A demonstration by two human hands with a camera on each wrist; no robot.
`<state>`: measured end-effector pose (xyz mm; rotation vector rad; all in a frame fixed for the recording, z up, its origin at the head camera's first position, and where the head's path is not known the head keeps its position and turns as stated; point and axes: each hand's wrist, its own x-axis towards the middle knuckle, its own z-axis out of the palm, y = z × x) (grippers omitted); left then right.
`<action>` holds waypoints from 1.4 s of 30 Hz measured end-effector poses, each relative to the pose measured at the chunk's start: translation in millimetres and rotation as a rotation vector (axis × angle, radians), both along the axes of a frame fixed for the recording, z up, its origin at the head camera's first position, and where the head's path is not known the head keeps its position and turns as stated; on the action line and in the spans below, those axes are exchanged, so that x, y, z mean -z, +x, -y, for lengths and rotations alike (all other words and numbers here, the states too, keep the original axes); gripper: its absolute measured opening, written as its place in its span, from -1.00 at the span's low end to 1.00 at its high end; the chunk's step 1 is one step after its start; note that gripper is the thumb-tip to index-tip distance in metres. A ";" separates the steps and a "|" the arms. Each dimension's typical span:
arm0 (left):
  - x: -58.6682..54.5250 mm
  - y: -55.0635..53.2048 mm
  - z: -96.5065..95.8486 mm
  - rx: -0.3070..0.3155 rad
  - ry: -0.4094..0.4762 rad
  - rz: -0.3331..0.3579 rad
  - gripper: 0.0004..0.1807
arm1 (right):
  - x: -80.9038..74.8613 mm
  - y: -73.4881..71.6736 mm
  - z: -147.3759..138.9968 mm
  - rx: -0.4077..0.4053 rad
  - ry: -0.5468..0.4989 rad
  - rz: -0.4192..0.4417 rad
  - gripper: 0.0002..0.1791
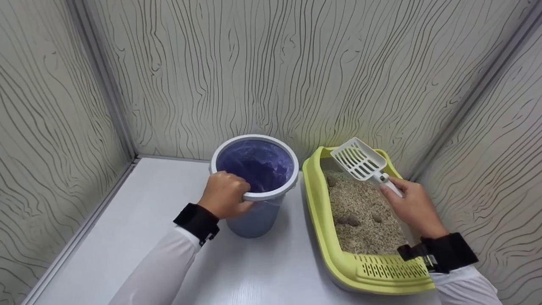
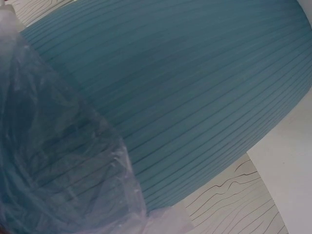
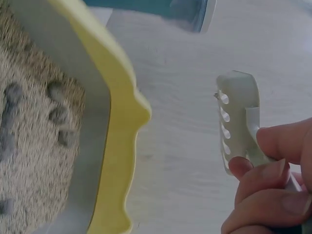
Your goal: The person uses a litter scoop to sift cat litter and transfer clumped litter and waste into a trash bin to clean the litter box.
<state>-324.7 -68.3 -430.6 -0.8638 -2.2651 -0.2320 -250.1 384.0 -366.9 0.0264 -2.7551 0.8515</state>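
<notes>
In the head view my left hand [image 1: 225, 195] grips the near-left rim of a blue bucket-shaped trash bin [image 1: 254, 218], which stands upright with a thin purple liner bag [image 1: 264, 163] inside. The left wrist view is filled by the bin's ribbed wall [image 2: 180, 92], with the clear bag edge [image 2: 73, 161] folded over it. My right hand [image 1: 413, 205] holds a white slotted litter scoop [image 1: 360, 159] by its handle, raised over the far part of a yellow litter box [image 1: 318, 207]. No clump shows on the scoop.
Tan litter [image 1: 364, 237] with several dark clumps [image 1: 349, 219] lies in the box, right of the bin. Both stand on a white table [image 1: 165, 186]. Patterned panels [image 1: 220, 72] close in the back and both sides.
</notes>
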 end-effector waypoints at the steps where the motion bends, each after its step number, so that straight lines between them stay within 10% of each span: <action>1: -0.1 0.0 -0.1 0.001 0.000 -0.003 -0.46 | 0.9 0.2 -6.6 0.014 0.009 0.008 -0.39; 17: 2.3 0.5 -1.2 0.007 0.006 0.000 -0.45 | 31.5 -29.3 -47.5 -0.032 0.211 0.289 -0.48; 42: 0.2 0.3 -1.0 0.018 0.024 0.016 -0.45 | 58.5 -57.9 -36.7 -0.080 0.314 0.290 -0.55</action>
